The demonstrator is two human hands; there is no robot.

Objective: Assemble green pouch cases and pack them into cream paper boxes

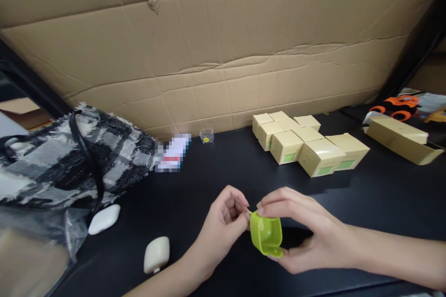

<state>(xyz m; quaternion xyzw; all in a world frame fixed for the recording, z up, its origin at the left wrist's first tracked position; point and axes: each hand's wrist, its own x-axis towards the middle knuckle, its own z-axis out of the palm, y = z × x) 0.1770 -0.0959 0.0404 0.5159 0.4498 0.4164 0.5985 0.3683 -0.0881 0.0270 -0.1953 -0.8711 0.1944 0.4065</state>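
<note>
My right hand (310, 232) grips a small lime-green case (256, 236), with the thumb under its lower edge and the fingers on its upper edge. The case is hollow and its open side faces toward me. A rounded tab sticks out at its lower rim. Beside it, my left hand (226, 227) pinches a thin, pale yellowish piece that reaches the green case's upper left edge; its kind is too small to tell. Left of my left wrist, a cream rounded-square case (156, 254) lies on the black tabletop (195, 181).
Several pale yellow boxes (315, 155) stand grouped at back right, near a long open yellow carton (397, 137) and an orange toy vehicle (400, 104). A small clear cup (206, 136) is near the cardboard wall (223, 46). A plaid bag (114, 148) and white earbud case (104, 219) lie left.
</note>
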